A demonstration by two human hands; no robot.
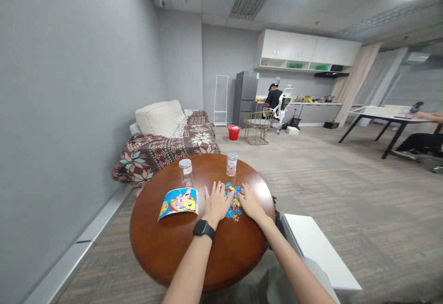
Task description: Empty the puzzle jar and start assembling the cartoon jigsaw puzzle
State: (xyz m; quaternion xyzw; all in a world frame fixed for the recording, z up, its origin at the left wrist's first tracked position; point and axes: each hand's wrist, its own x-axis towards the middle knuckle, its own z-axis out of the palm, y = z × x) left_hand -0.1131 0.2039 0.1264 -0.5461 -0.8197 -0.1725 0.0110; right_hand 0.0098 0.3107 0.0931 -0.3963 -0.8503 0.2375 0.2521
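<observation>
Forearms [194, 265] reached over the worktop [162, 244], bringing the left hand [215, 205] and right hand [253, 206] palm-down to either side of the loose puzzle pieces [234, 211], probably to keep them gathered. The left fingers were spread wide, thumb apparently touching the pile; the right ones were parted less, tips at its other edge. Neither hand gripped anything. Beyond stood a pink-printed jar [231, 165]; leftward, a clear jar [186, 173] behind a curled picture sheet [178, 202], likely laid aside for easy viewing.

Worktop's a round reddish-brown wood one [166, 244], and the fabric throw [166, 149] upper left of it is brown with teal-and-pink snowflake patterns.
</observation>
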